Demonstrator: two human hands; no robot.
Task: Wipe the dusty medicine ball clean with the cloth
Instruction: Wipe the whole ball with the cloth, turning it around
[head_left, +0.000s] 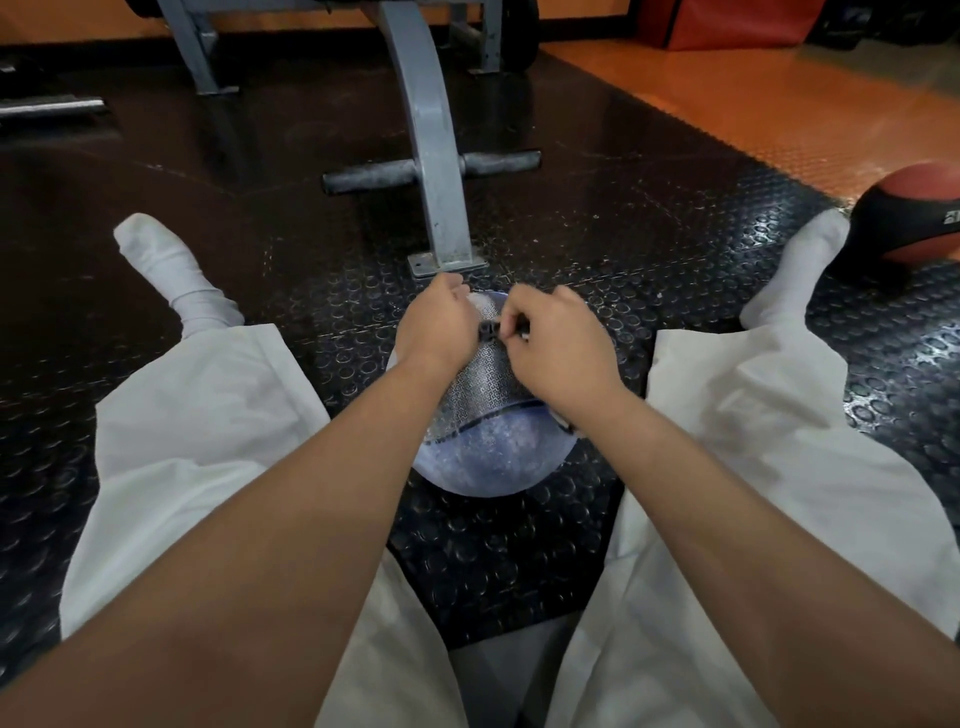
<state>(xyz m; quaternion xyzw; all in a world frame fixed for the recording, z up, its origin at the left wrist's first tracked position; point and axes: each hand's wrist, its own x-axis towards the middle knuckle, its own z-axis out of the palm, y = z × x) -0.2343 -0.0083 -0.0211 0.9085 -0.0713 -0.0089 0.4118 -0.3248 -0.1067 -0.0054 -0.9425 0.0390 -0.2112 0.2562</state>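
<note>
Bench frame leg (434, 156) stands dead ahead. Its foot plate (447, 264) sits just beyond the medicine ball (488, 467), and its crossbar (374, 176) is further back. A red-and-black ball (914, 218) lies beside the right sock (795, 270).

The medicine ball is on the studded black floor mat (311, 260), between the spread trouser legs (197, 415). It's round, so no long axis. The blue near face is exposed and dusty.

Patterned cloth (483, 384) is draped over the top, with its dark hem running across the near side.

Left hand (434, 330) curls onto the cloth, fingertips hidden. Right hand (563, 353) pinches a dark fold at the crown. The hands are close together.

Open mat near side and far left. The mat edge meets the orange floor (779, 104) far right.
</note>
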